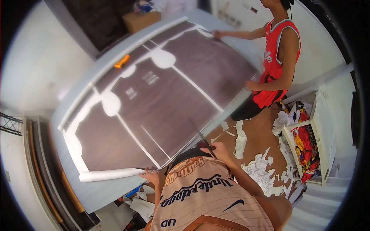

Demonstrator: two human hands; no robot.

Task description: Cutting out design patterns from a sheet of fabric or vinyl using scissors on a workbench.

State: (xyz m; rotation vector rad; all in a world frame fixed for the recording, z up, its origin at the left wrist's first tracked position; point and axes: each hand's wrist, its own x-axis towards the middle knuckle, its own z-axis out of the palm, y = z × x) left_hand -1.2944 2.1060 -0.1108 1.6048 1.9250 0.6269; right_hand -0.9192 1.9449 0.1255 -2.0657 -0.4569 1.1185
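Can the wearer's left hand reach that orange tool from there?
Probably not without leaning: the left hand is at the near edge of the table, and the orange tool lies far across the dark sheet.

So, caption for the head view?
Right fingers hold scissors beside a dark printed sheet, left fingers by a white roll, a red-jerseyed co-worker at the table.

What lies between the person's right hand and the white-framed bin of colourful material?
In the head view, loose white scraps lie between the right hand and the bin, strewn over brown floor.
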